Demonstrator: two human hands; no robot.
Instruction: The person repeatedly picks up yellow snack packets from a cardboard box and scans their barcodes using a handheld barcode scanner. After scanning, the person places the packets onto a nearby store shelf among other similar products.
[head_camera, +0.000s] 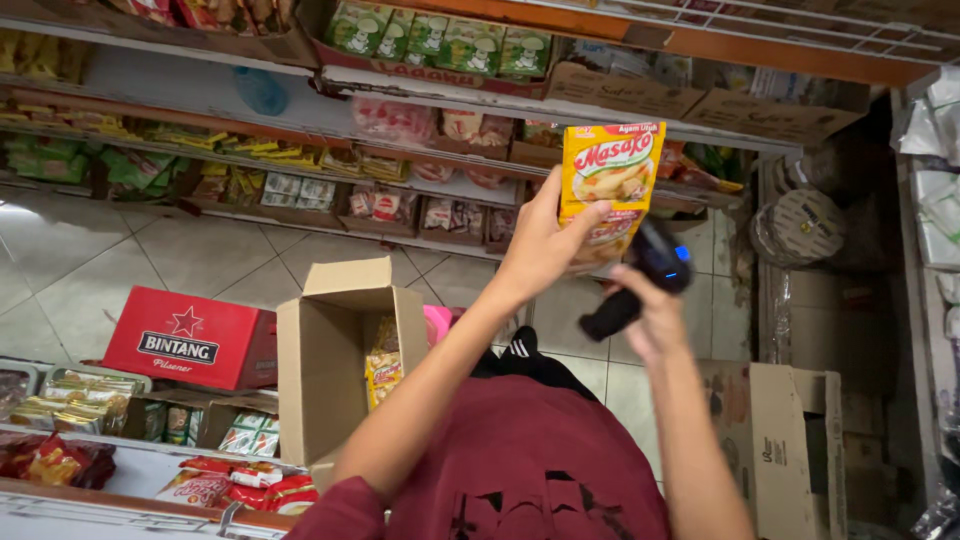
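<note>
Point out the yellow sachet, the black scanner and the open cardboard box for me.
yellow sachet (612, 170), head view, middle of its printed front.
black scanner (650, 262), head view, on its dark head.
open cardboard box (322, 370), head view, on its outer side wall.

- Floor (90, 265) before me: pale glossy tiles, grey grout lines.
- Shelves (250, 160) beyond it: long tiers, packed with snack packets.
- Open carton (330, 370) standing below me, flaps up.
- Red box (190, 340) left of carton, on floor.
- Brown carton (790, 440) at my right.
- Sacks (935, 180) stacked far right.
</note>
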